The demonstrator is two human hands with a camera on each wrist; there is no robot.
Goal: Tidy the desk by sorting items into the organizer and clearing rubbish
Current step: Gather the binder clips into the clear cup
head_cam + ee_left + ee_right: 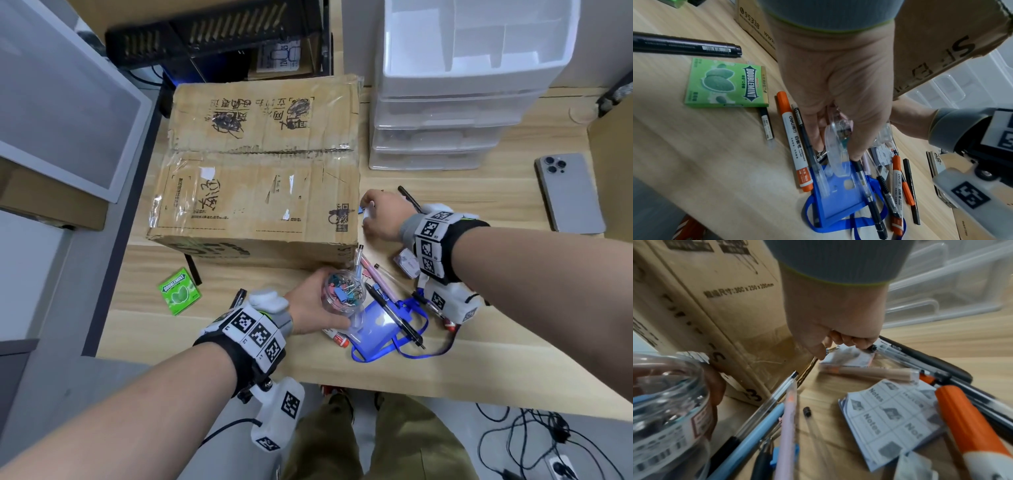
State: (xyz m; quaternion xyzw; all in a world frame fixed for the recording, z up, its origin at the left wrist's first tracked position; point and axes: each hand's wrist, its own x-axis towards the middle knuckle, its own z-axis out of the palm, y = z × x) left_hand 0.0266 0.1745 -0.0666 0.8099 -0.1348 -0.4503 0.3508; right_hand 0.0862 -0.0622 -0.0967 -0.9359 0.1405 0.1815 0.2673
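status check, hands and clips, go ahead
Left hand grips open clear jar of binder clips. Right hand pinches a binder clip beside cardboard box. Pens and blue badge holder clutter desk.

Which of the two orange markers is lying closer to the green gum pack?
The orange marker left of the blue badge holder, a short way from the gum pack. The other orange marker lies beyond the holder.

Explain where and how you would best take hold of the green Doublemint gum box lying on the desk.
The Doublemint gum box lies flat and apart from the clutter, with bare desk all around it. Come from above and pinch its two long thin edges: the broad face offers no hold, while the narrow sides probably fit a finger-and-thumb grip.
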